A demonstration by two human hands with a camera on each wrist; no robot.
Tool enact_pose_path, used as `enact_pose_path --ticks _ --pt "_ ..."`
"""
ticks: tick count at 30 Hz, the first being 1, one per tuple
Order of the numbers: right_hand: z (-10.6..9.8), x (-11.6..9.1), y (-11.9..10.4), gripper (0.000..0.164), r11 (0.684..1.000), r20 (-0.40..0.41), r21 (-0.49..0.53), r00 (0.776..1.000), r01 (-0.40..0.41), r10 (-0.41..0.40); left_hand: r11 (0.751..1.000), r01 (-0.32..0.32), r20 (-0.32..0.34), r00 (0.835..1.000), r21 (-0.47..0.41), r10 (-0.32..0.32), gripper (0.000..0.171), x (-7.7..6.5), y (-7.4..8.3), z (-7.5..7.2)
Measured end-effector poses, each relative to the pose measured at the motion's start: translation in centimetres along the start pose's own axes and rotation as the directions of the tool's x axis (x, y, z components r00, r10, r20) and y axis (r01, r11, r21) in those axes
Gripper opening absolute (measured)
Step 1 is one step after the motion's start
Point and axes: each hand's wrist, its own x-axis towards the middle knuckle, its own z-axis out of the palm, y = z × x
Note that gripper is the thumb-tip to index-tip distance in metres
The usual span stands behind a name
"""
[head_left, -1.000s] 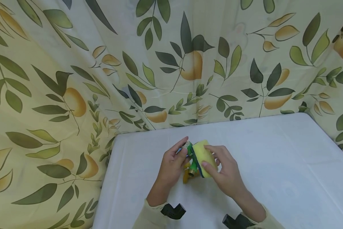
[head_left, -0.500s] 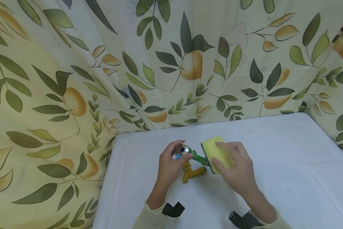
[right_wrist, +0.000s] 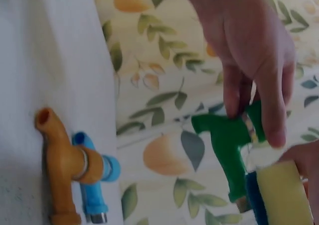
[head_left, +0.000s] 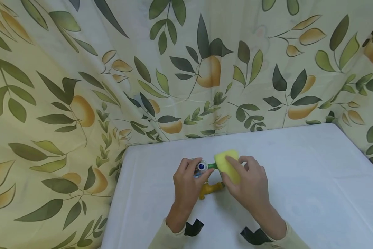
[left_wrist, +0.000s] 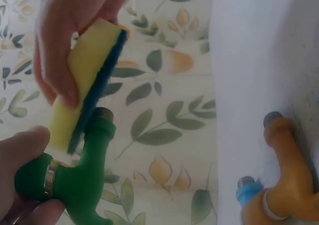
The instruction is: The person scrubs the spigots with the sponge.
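Note:
My left hand (head_left: pixel 185 181) pinches a green plastic tap (left_wrist: pixel 92 160) by its knob end. A clear end with a blue centre faces up in the head view. Gripped in my right hand (head_left: pixel 251 185) is a yellow sponge (head_left: pixel 228 164) with a dark scouring layer (left_wrist: pixel 99 88). That layer lies at the tap's threaded end in the left wrist view; in the head view the sponge covers this end. On the table below are an orange-yellow tap (head_left: pixel 210 189) and, beside it, a blue tap (right_wrist: pixel 93 192), mostly hidden in the head view.
A white-covered table (head_left: pixel 304 180) spreads under both hands. Behind and to the left hangs a curtain (head_left: pixel 161 86) printed with leaves and fruit, close to the table's far edge. Dark camera mounts (head_left: pixel 194 228) sit at both wrists.
The green tap has turned from pointing toward the wearer to pointing right. The sponge moved right and up, then back left over the tap's end. Both hands keep their holds.

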Motion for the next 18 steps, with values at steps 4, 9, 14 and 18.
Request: enact_pose_path --ticks 4,9,14,18 --pt "0.03 -0.08 -0.02 0.047 1.0 0.01 0.019 1.0 -0.02 0.02 1.0 -0.027 -0.005 1.0 0.009 0.027 0.045 0.06 0.04 -0.05" --pt "-0.01 -0.05 -0.35 0.049 0.997 0.026 0.042 0.998 -0.065 0.064 0.999 -0.032 -0.002 0.999 0.002 0.032 0.047 0.03 0.07 -0.12" --pt "0.17 -0.07 -0.54 0.049 0.996 0.034 0.047 0.997 -0.074 0.072 0.996 -0.085 0.007 0.996 0.031 0.085 0.051 -0.11 0.2 -0.17" --pt "0.29 -0.04 -0.56 0.048 0.998 0.04 0.062 0.999 -0.02 0.018 0.986 -0.149 0.002 0.989 0.073 0.149 0.054 -0.04 0.31 -0.28"
